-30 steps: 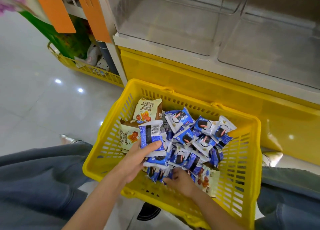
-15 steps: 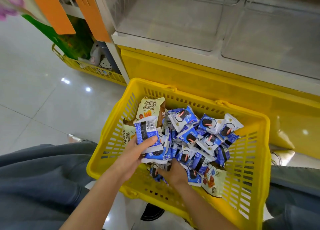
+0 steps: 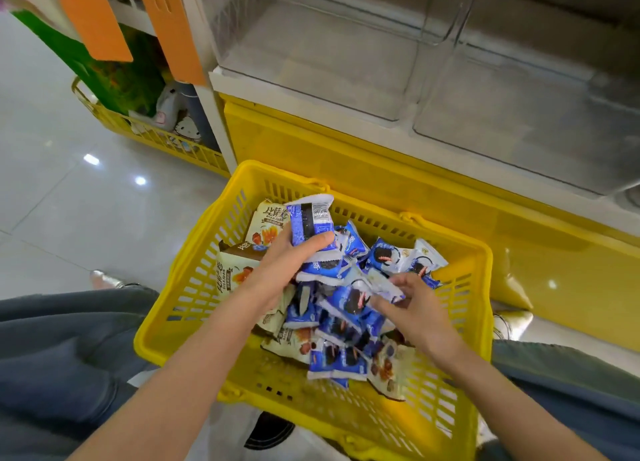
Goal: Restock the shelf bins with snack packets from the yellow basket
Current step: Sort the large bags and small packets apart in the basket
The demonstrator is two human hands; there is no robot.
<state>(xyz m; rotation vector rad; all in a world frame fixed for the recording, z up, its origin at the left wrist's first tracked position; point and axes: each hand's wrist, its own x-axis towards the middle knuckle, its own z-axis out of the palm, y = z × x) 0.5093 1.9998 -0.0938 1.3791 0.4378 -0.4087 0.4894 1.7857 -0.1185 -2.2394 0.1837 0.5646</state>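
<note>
A yellow basket (image 3: 194, 308) on the floor holds several blue cookie packets (image 3: 349, 308) and cream snack packets (image 3: 268, 223). My left hand (image 3: 287, 263) grips a stack of blue packets (image 3: 311, 225), lifted above the pile at the basket's left middle. My right hand (image 3: 412, 308) lies over the pile's right side, its fingers pinching a blue-and-white packet (image 3: 377, 287). Two clear shelf bins (image 3: 329, 55) (image 3: 530, 114) stand above and behind the basket, with nothing visible inside.
A yellow shelf base (image 3: 381, 183) runs behind the basket. Another yellow wire basket (image 3: 149, 138) with toys sits at the left, under orange hanging tags (image 3: 90, 17). My grey-trousered knees flank the basket. Glossy tile floor (image 3: 69, 200) spreads to the left.
My left hand has raised its stack of blue packets up and away from the pile. My right hand has come out from under the packets and moved right, onto the top of the pile.
</note>
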